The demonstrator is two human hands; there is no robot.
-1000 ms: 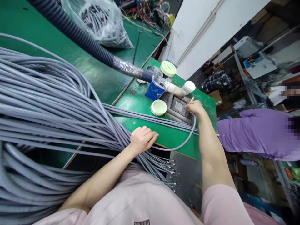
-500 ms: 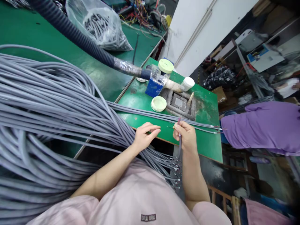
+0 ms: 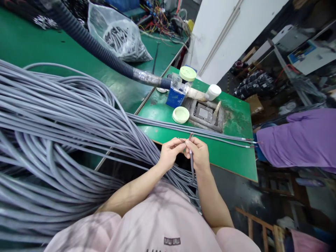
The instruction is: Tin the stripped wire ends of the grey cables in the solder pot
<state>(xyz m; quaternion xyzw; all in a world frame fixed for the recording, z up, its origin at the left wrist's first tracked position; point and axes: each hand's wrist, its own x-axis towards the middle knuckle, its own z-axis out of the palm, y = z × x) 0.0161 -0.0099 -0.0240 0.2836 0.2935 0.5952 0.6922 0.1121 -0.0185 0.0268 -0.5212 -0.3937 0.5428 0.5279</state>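
My right hand [image 3: 198,151] pinches the stripped end of a grey cable [image 3: 192,166], whose thin red and dark wires [image 3: 190,136] stick up above the fingertips. Close against it, my left hand [image 3: 171,151] has thumb and forefinger pressed together on a thin dark wire [image 3: 181,140] from that end. Below my hands the cable hangs down towards a thick bundle of grey cables [image 3: 78,115] running across from the left. A few separate grey cables [image 3: 204,132] lie along the green table just beyond my hands, with bare wire ends at the right.
On the green table [image 3: 236,157] stand a square solder pot [image 3: 203,112], an open pale green tub [image 3: 181,114], a lidded tub [image 3: 187,73] and a white cup [image 3: 214,91]. A black hose [image 3: 105,57] hangs over it. A person in purple [image 3: 299,140] is at the right.
My right hand has moved left with the cable, and my left hand has come up to it and closed on a thin wire. The whole view has shifted slightly.
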